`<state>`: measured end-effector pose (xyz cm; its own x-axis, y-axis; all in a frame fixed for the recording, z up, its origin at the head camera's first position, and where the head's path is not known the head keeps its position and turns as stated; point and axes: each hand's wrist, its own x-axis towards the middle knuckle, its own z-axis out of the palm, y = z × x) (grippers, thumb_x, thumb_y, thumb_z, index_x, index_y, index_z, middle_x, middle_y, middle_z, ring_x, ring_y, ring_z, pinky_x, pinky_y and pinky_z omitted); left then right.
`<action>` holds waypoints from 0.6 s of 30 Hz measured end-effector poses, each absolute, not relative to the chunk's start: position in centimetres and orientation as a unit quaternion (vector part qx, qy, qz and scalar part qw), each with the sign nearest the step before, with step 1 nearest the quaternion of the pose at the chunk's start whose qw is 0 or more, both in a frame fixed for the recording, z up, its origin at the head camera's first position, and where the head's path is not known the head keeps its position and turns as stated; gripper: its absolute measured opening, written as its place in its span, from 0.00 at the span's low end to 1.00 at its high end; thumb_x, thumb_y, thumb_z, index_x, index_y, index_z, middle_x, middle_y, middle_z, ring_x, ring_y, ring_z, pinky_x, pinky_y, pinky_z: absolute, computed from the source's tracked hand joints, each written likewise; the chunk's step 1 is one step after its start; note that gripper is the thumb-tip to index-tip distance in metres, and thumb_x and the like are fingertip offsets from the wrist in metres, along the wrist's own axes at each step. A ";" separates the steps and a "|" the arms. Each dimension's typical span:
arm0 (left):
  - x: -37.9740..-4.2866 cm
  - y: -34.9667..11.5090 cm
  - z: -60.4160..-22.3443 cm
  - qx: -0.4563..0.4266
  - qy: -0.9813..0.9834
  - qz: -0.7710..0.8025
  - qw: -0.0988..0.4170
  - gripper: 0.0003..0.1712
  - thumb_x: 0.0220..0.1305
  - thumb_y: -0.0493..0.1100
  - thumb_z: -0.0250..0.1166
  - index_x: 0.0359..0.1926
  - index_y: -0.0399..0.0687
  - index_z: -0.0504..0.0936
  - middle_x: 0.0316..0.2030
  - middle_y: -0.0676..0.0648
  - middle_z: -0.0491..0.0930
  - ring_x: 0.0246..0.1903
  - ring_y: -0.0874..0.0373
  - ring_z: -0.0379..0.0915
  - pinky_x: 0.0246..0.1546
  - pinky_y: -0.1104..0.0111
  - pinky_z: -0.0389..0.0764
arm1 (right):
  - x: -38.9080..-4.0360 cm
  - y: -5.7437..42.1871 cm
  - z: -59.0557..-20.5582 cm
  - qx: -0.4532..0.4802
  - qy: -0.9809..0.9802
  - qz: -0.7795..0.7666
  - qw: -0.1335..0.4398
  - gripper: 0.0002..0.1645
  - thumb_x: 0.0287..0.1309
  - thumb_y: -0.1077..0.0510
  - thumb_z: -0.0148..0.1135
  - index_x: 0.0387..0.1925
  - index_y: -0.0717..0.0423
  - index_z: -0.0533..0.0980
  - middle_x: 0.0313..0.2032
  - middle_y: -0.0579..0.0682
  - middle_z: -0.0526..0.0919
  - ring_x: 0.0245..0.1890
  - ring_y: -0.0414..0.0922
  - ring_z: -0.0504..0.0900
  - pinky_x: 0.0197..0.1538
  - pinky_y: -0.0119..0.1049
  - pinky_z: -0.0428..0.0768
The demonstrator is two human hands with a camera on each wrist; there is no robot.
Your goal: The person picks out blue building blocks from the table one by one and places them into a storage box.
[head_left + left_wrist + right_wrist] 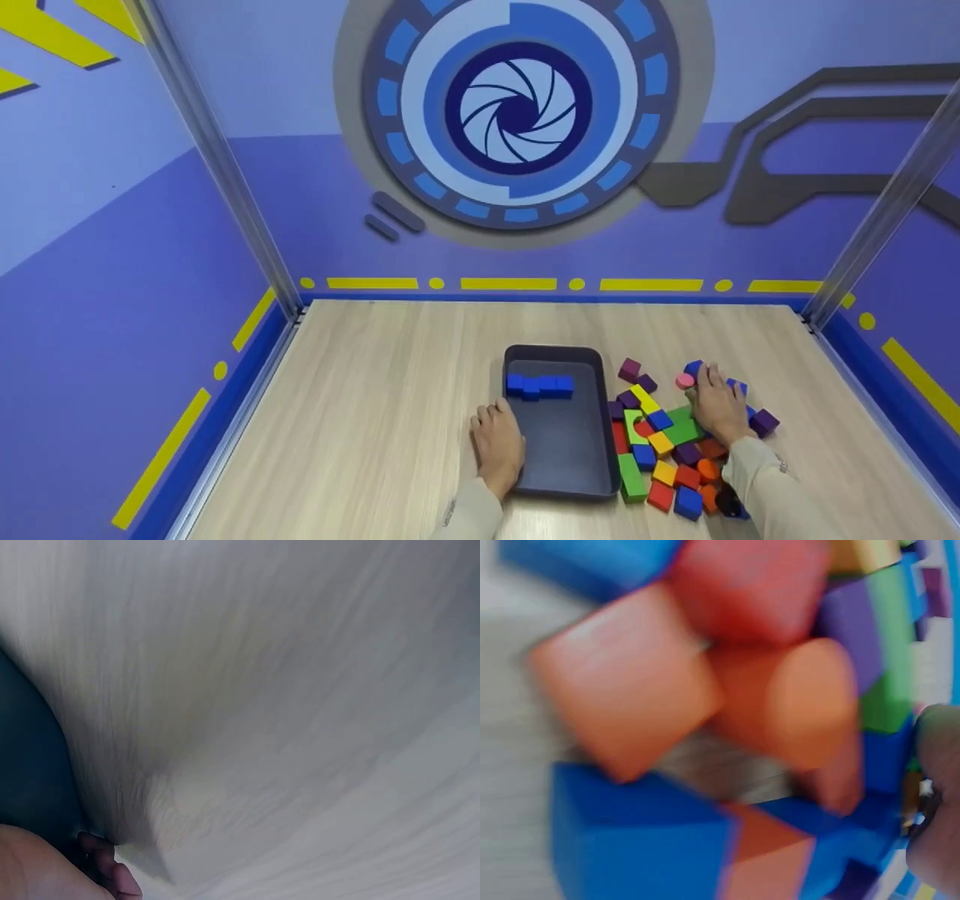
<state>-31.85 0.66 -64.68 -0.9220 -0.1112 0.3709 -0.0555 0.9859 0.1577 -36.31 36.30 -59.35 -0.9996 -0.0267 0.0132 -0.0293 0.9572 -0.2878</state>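
In the head view, my left hand (499,444) grips the left rim of a dark grey tray (570,480); the left wrist view shows its curled fingertips (124,881) by the tray's dark wall (34,757). Several blue blocks (551,386) form a row inside the tray near its far end. To the right, my right hand (720,409) reaches over the loose blocks with its fingers extended. Its fingertips are beside a blue block (694,367) and a pink round block (685,382). What lies under the palm is hidden. The right wrist view is blurred.
Loose coloured blocks lie close along the tray's right side, among them a green block (631,478), a yellow block (645,399), an orange cylinder (707,471) and a purple cube (765,423). Printed panels (525,255) wall in the wooden table (375,412).
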 end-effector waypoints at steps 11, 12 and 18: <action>-32.2 0.8 -64.4 0.033 -0.975 -0.081 0.204 0.32 0.44 0.49 0.84 0.42 0.43 0.72 0.34 0.44 0.81 0.37 0.49 0.71 0.40 0.60 0.70 | -36.8 34.9 -58.1 0.048 -0.980 0.185 0.056 0.04 0.63 0.70 0.63 0.35 0.71 0.81 0.30 0.61 0.83 0.29 0.52 0.80 0.36 0.44 0.82; -32.1 0.8 -64.5 0.034 -0.975 -0.080 0.204 0.32 0.44 0.49 0.83 0.42 0.43 0.72 0.34 0.44 0.81 0.37 0.49 0.71 0.40 0.60 0.70 | -36.7 34.6 -58.2 0.047 -0.979 0.194 0.050 0.04 0.63 0.70 0.64 0.33 0.70 0.82 0.26 0.57 0.82 0.26 0.48 0.78 0.32 0.40 0.79; -31.6 0.7 -65.3 0.036 -0.971 -0.060 0.229 0.30 0.44 0.48 0.83 0.40 0.43 0.72 0.31 0.44 0.80 0.35 0.50 0.71 0.38 0.61 0.70 | -36.0 33.5 -58.8 0.046 -0.973 0.217 0.064 0.07 0.60 0.70 0.66 0.26 0.68 0.82 0.22 0.53 0.78 0.23 0.47 0.77 0.28 0.36 0.76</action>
<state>-31.63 0.70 -65.29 -0.8929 -0.0974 0.4397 -0.0423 0.9901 0.1336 -35.96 33.47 -58.81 -0.9877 -0.0620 0.1436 -0.1172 0.9012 -0.4172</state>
